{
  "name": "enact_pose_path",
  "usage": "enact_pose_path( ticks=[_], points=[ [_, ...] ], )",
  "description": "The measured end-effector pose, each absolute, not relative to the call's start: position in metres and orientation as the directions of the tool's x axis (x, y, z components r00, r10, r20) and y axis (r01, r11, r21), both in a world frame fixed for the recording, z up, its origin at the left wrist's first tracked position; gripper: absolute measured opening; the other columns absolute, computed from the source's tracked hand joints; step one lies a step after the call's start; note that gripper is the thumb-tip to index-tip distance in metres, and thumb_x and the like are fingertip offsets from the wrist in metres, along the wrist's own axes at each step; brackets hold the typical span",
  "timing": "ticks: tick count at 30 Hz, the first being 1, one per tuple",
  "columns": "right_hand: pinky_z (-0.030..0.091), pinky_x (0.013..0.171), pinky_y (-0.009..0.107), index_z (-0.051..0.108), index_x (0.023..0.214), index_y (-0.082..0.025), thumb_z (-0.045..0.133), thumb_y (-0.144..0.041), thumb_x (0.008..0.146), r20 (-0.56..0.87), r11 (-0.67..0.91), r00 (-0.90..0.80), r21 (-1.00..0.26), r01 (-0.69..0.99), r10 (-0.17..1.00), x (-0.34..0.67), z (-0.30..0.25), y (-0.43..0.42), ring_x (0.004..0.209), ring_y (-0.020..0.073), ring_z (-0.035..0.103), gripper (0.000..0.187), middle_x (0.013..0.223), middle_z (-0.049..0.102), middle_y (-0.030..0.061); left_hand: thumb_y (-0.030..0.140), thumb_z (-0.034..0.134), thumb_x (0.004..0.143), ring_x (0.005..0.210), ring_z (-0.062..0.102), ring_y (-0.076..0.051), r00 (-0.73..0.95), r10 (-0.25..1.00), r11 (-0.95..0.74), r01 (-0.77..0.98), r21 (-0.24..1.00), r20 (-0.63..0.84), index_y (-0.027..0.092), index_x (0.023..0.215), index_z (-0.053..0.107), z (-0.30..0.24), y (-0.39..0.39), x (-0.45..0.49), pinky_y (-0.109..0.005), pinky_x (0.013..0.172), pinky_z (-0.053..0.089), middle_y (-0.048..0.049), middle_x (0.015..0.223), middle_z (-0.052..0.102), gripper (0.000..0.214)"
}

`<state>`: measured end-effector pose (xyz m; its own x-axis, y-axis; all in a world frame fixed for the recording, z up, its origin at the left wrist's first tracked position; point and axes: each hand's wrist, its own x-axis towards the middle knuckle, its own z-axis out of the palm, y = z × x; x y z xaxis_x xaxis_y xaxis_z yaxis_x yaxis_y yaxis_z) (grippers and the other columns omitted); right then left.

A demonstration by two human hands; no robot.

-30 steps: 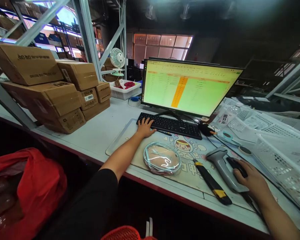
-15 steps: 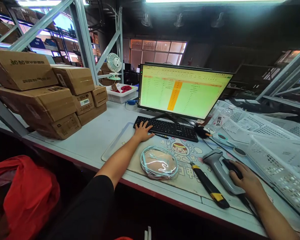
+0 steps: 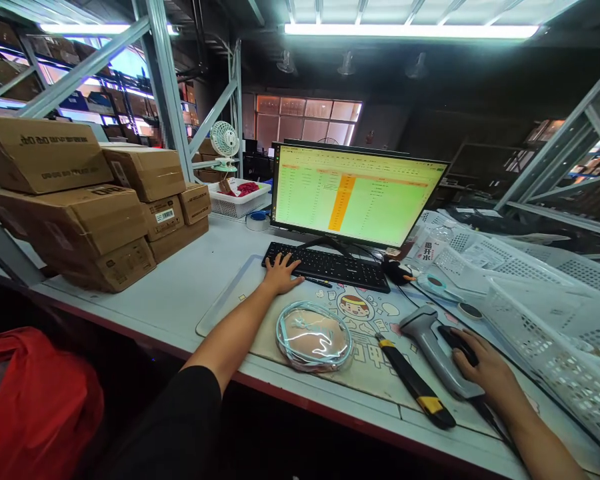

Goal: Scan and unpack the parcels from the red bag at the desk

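Note:
My left hand [image 3: 280, 275] lies with fingers spread over the left end of a black keyboard [image 3: 340, 268]. Just in front of the keyboard, by my thumb, is a dark pen [image 3: 319, 283]. My right hand [image 3: 487, 363] curls over a black computer mouse [image 3: 457, 343]. Left of the mouse rests a grey barcode scanner [image 3: 437, 353], and beside that a black and yellow utility knife [image 3: 414, 379]. A coil of pale blue cable in clear plastic [image 3: 314, 337] sits on the cartoon desk mat [image 3: 255, 333] between my arms. Behind the keyboard, a monitor [image 3: 300, 193] displays a spreadsheet.
Cardboard boxes [image 3: 95, 220] are stacked on the table's left. White perforated baskets [image 3: 545, 333] crowd the right side. Tape rolls [image 3: 257, 221], a white basket with red items [image 3: 237, 200] and a small fan [image 3: 225, 140] stand farther back. A red bag [image 3: 45, 393] is at lower left.
The view has tilted up a little, so the table items appear slightly lower and more to the left. Both hands keep their places on keyboard and mouse.

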<state>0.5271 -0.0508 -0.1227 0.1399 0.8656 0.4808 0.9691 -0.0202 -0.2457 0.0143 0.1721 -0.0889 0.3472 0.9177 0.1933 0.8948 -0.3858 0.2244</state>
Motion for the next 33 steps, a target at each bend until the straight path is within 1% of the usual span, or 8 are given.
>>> enact_pose_path(
  ticks=[3, 6, 10, 13, 16, 22, 29, 33],
  points=[
    [0.047, 0.116, 0.052, 0.062, 0.132, -0.022, 0.044, -0.053, 0.095, 0.465, -0.032, 0.158, -0.266, 0.963, 0.871, 0.526, -0.121, -0.053, 0.131, 0.0368, 0.061, 0.051, 0.142, 0.062, 0.0167, 0.07, 0.044, 0.099, 0.161, 0.017, -0.041, 0.348, 0.918, -0.385, 0.895, 0.224, 0.188, 0.04, 0.162, 0.041, -0.088, 0.172, 0.014, -0.073, 0.126, 0.016, -0.0039, 0.176, 0.024, 0.07],
    [0.045, 0.117, 0.053, 0.062, 0.133, -0.02, 0.042, -0.056, 0.095, 0.456, -0.057, 0.183, -0.276, 0.959, 0.871, 0.525, -0.121, -0.054, 0.133, 0.0372, 0.06, 0.056, 0.145, 0.06, 0.0176, 0.07, 0.045, 0.098, 0.161, 0.018, -0.041, 0.362, 0.913, -0.399, 0.89, 0.221, 0.189, 0.038, 0.159, 0.045, -0.086, 0.172, 0.014, -0.074, 0.125, 0.018, -0.0045, 0.176, 0.024, 0.069],
    [0.049, 0.114, 0.053, 0.064, 0.132, -0.021, 0.044, -0.056, 0.094, 0.46, -0.056, 0.181, -0.273, 0.961, 0.869, 0.531, -0.125, -0.05, 0.129, 0.0366, 0.063, 0.055, 0.143, 0.062, 0.0167, 0.07, 0.047, 0.098, 0.16, 0.02, -0.041, 0.372, 0.909, -0.408, 0.886, 0.222, 0.188, 0.037, 0.157, 0.048, -0.084, 0.172, 0.014, -0.075, 0.123, 0.02, -0.0045, 0.176, 0.025, 0.068],
    [0.05, 0.112, 0.057, 0.066, 0.129, -0.02, 0.046, -0.055, 0.091, 0.498, -0.027, 0.162, -0.267, 0.963, 0.852, 0.537, -0.13, -0.047, 0.126, 0.0374, 0.065, 0.055, 0.139, 0.064, 0.0165, 0.071, 0.046, 0.098, 0.16, 0.02, -0.041, 0.372, 0.908, -0.41, 0.885, 0.223, 0.192, 0.038, 0.158, 0.047, -0.084, 0.171, 0.014, -0.074, 0.123, 0.019, -0.005, 0.176, 0.025, 0.069],
    [0.052, 0.11, 0.058, 0.067, 0.129, -0.02, 0.046, -0.055, 0.091, 0.529, 0.003, 0.133, -0.25, 0.968, 0.838, 0.542, -0.134, -0.045, 0.125, 0.0373, 0.066, 0.056, 0.137, 0.065, 0.0164, 0.071, 0.045, 0.098, 0.16, 0.02, -0.04, 0.371, 0.909, -0.408, 0.885, 0.224, 0.192, 0.038, 0.16, 0.045, -0.085, 0.171, 0.014, -0.073, 0.124, 0.018, -0.0049, 0.176, 0.025, 0.07],
    [0.055, 0.107, 0.055, 0.069, 0.128, -0.021, 0.046, -0.056, 0.091, 0.54, 0.017, 0.112, -0.229, 0.973, 0.834, 0.547, -0.136, -0.044, 0.12, 0.035, 0.069, 0.056, 0.135, 0.068, 0.0152, 0.07, 0.044, 0.098, 0.161, 0.019, -0.04, 0.363, 0.912, -0.401, 0.889, 0.223, 0.191, 0.039, 0.161, 0.042, -0.089, 0.173, 0.015, -0.074, 0.125, 0.017, -0.0035, 0.176, 0.025, 0.07],
    [0.056, 0.107, 0.054, 0.071, 0.125, -0.023, 0.048, -0.056, 0.09, 0.567, 0.023, 0.116, -0.231, 0.973, 0.815, 0.556, -0.143, -0.04, 0.122, 0.0349, 0.069, 0.053, 0.135, 0.069, 0.0137, 0.07, 0.044, 0.099, 0.161, 0.021, -0.041, 0.363, 0.91, -0.403, 0.89, 0.215, 0.202, 0.04, 0.161, 0.042, -0.089, 0.172, 0.016, -0.074, 0.124, 0.018, -0.0044, 0.176, 0.026, 0.069],
    [0.061, 0.099, 0.052, 0.072, 0.124, -0.024, 0.048, -0.058, 0.088, 0.551, -0.005, 0.144, -0.247, 0.969, 0.822, 0.554, -0.141, -0.041, 0.117, 0.0355, 0.071, 0.055, 0.133, 0.07, 0.0129, 0.071, 0.043, 0.099, 0.161, 0.02, -0.041, 0.367, 0.909, -0.407, 0.886, 0.222, 0.199, 0.039, 0.161, 0.042, -0.089, 0.172, 0.016, -0.075, 0.124, 0.017, -0.0055, 0.176, 0.025, 0.07]
  ],
)
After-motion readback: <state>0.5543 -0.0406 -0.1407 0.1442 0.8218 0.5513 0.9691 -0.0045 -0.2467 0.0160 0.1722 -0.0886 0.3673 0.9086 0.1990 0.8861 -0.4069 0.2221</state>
